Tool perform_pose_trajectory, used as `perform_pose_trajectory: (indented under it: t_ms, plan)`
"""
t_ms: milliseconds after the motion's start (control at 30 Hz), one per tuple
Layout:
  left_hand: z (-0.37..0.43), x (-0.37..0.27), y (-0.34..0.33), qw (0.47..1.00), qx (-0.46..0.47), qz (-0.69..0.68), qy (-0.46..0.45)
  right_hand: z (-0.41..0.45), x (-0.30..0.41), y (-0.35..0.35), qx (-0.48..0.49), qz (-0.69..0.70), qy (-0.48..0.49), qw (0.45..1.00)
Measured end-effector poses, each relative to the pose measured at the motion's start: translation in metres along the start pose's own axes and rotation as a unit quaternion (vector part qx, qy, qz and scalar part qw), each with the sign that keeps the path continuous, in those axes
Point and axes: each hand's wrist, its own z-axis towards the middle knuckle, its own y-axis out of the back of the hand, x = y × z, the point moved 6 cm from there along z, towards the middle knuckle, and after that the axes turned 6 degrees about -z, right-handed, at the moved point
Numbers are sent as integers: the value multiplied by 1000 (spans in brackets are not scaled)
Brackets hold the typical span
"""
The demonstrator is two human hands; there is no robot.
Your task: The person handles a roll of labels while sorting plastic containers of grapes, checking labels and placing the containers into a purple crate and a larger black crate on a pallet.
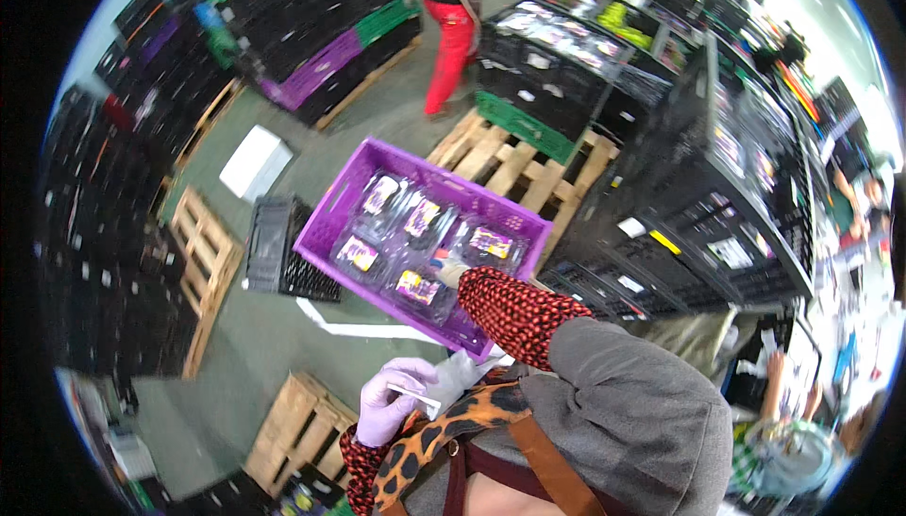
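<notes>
A purple plastic crate [386, 149] lies tilted in front of me with several clear plastic packs [417, 291] inside. The packs bear white, purple and yellow labels. My right hand [451, 272], in a pale glove, reaches into the crate between the packs near its right side. Its fingertips are partly hidden, so whether they grip anything is unclear. Near my chest, outside the crate's near edge, my left hand [386, 399] in a light purple glove grips a whitish piece of paper or film [451, 378]. A long white strip [361, 330] shows below the crate.
A black crate [272, 247] and a white box [256, 162] stand left of the purple crate. Wooden pallets [205, 240] lie on the floor. Tall stacks of black crates [651, 183] rise at right and left. A person in red trousers [449, 49] is beyond.
</notes>
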Motion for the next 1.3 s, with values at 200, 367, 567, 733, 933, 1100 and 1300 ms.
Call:
perform_pose_trajectory:
  t_ms: [200, 367, 567, 733, 933, 1100, 1300]
  plan:
    - [58, 25, -54, 972, 138, -136, 136, -94, 127, 274, -60, 52, 197, 977]
    - [97, 39, -119, 955, 212, -142, 151, -242, 165, 516, -183, 161, 197, 949]
    - [131, 58, -183, 959, 172, -205, 95, -319, -11, 748, -574, 294, 101, 757]
    - [146, 57, -225, 975, 130, -153, 100, -327, -209, 767, -568, 658, -169, 465]
    - [149, 71, -218, 997, -41, -38, 51, -312, -319, 750, -572, 677, -224, 405]
    - [144, 65, -229, 995, -94, 12, 40, -296, -349, 769, -590, 671, -225, 388]
    - [155, 55, -262, 998, -35, 16, 51, -289, -362, 807, -622, 638, -237, 388]
